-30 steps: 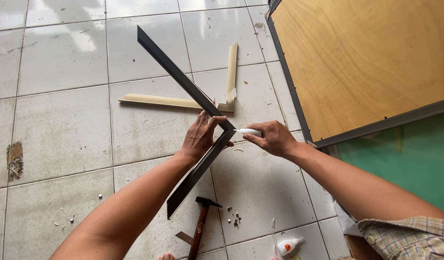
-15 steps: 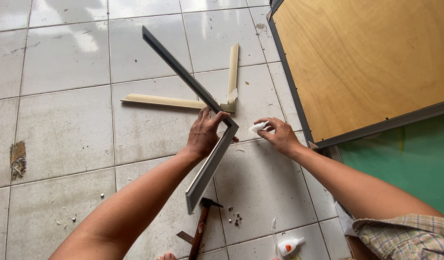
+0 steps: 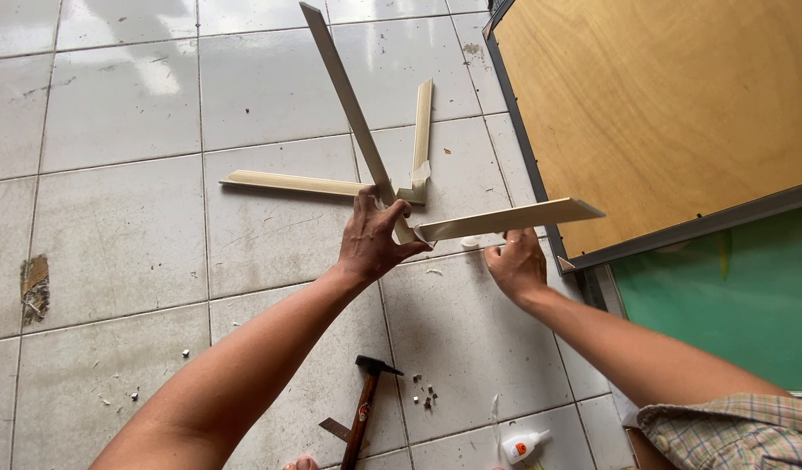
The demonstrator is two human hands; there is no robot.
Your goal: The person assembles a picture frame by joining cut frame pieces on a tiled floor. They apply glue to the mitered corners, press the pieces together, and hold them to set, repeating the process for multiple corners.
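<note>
Since the earlier frames, the joined moulding [image 3: 392, 187] has been turned over and lifted, so that its pale back is shown and one leg now points toward the framed board [image 3: 671, 113]. On the floor [image 3: 114, 218] at the far left, a chipped patch [image 3: 34, 280] is seen. Next, the left hand [image 3: 372, 239] is closed around the corner of the moulding, thumb and fingers wrapped tight. Behind it a second L-shaped piece [image 3: 366, 184] lies flat on the tiles. Below, a hammer [image 3: 364, 413] and small scraps [image 3: 425, 396] are scattered, with a glue bottle [image 3: 523, 446] near the bottom edge. The right hand [image 3: 516, 264] is curled under the short leg; whether anything is pinched cannot be told. The mitre could be pulled apart if the legs are levered, being held only at the corner. The short leg's tip could be knocked against the board's edge. Open room is left on the tiles leftward.
</note>
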